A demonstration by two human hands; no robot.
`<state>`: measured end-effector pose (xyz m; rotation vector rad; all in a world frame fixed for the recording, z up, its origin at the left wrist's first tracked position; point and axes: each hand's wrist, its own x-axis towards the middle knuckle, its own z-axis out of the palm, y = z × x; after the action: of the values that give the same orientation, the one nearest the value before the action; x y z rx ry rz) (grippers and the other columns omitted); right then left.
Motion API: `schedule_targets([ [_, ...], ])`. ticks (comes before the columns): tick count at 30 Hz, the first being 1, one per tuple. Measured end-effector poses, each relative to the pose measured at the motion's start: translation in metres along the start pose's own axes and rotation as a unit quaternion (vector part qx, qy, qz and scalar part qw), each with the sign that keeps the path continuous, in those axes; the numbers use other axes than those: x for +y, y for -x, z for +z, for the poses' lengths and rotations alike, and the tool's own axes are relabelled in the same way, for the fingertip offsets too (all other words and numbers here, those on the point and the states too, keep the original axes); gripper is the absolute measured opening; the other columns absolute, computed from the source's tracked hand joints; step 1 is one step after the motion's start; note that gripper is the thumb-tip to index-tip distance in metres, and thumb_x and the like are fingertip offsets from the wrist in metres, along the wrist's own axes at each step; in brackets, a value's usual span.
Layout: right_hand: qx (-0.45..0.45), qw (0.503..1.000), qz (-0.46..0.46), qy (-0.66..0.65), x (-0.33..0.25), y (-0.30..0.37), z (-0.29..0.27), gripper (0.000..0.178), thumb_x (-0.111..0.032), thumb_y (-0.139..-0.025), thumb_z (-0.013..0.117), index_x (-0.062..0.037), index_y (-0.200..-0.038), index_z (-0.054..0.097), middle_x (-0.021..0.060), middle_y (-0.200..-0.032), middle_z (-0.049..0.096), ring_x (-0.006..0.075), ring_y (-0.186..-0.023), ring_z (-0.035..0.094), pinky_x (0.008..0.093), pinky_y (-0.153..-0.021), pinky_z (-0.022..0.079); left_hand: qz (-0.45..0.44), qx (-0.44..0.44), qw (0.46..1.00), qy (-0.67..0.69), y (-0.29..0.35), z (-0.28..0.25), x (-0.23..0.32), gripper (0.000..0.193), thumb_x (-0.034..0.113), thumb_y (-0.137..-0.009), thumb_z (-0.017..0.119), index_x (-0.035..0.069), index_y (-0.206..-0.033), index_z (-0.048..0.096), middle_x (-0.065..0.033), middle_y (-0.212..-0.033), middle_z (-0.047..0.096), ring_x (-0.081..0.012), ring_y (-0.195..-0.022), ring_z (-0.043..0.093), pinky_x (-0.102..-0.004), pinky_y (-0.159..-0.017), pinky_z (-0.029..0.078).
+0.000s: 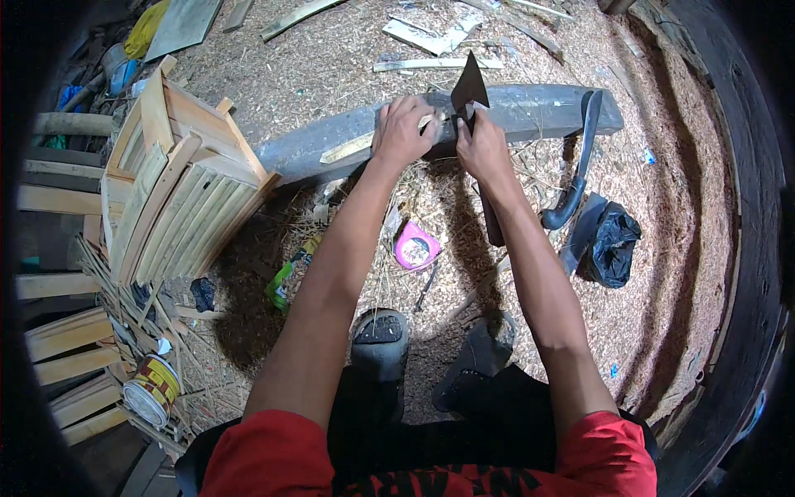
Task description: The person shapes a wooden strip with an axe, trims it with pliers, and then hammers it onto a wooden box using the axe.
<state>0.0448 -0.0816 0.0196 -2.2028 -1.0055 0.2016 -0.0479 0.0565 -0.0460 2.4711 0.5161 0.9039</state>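
My left hand point(404, 131) presses down over a grey wooden beam point(530, 112), its fingers curled round a pale strip of wood point(348, 147) that lies along the beam's top. Just to its right, my right hand point(484, 145) is closed round a knife with a broad, dark, pointed blade point(471, 85). The blade points away from me above the beam, and the knife's long dark handle point(492, 219) reaches back below my wrist. The strip's right end comes close to the blade; whether they touch I cannot tell.
A machete point(590, 137) with a dark curved handle leans on the beam's right end. Slatted wooden frames point(186, 224) are stacked at the left, above a yellow-red bucket point(153, 389). A pink case point(416, 246) and a black plastic bag point(613, 246) lie on the shavings-covered ground.
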Motion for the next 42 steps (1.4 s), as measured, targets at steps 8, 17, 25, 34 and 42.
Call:
schedule_targets([
  [8,0.071,0.995,0.036,0.058,0.031,-0.008,-0.004,0.034,-0.019,-0.093,0.058,0.0123,-0.108,0.058,0.0364,-0.091,0.064,0.0525,-0.090,0.063,0.0561,-0.081,0.050,-0.031,-0.048,0.998,-0.006,-0.004,-0.002,0.003,0.026,0.020,-0.080,0.071,0.012,-0.105,0.069,-0.0062,-0.113,0.063,-0.0269,-0.117,0.052,-0.0431,-0.099,0.037],
  [17,0.089,0.984,0.140,0.068,0.045,-0.007,-0.030,0.037,-0.011,-0.087,0.063,0.0148,-0.111,0.052,0.0382,-0.120,0.046,0.0531,-0.098,0.059,0.0547,-0.089,0.049,-0.117,-0.046,0.991,0.044,-0.011,-0.028,0.015,0.016,0.009,-0.086,0.069,0.004,-0.100,0.063,-0.0148,-0.098,0.068,-0.0323,-0.092,0.066,-0.0422,-0.082,0.051],
  [25,0.158,0.982,0.064,0.082,0.034,0.006,-0.043,0.035,-0.013,-0.089,0.064,0.0058,-0.117,0.055,0.0316,-0.119,0.050,0.0482,-0.108,0.054,0.0535,-0.089,0.047,-0.150,-0.074,0.964,0.209,-0.034,-0.045,0.075,0.021,0.009,-0.090,0.067,0.003,-0.109,0.058,-0.0189,-0.097,0.072,-0.0278,-0.085,0.073,-0.0356,-0.075,0.053],
  [34,0.303,0.942,0.070,-0.128,0.005,0.013,-0.168,0.025,-0.020,-0.093,0.068,0.0046,-0.090,0.070,0.0113,-0.071,0.070,0.0120,-0.063,0.064,0.0309,-0.060,0.051,-0.065,0.031,0.940,0.334,-0.070,-0.006,0.230,0.015,0.003,-0.090,0.067,0.000,-0.101,0.058,-0.0153,-0.087,0.072,-0.0209,-0.081,0.070,-0.0329,-0.073,0.052],
  [42,0.496,0.805,-0.028,-0.326,0.027,0.067,-0.317,0.011,-0.002,-0.089,0.067,0.0032,-0.099,0.064,0.0086,-0.088,0.070,0.0136,-0.081,0.066,0.0275,-0.073,0.053,0.020,-0.039,0.845,0.533,-0.118,0.013,0.399,0.014,0.004,-0.089,0.068,-0.003,-0.098,0.060,-0.0135,-0.089,0.071,-0.0156,-0.080,0.069,-0.0284,-0.071,0.054],
])
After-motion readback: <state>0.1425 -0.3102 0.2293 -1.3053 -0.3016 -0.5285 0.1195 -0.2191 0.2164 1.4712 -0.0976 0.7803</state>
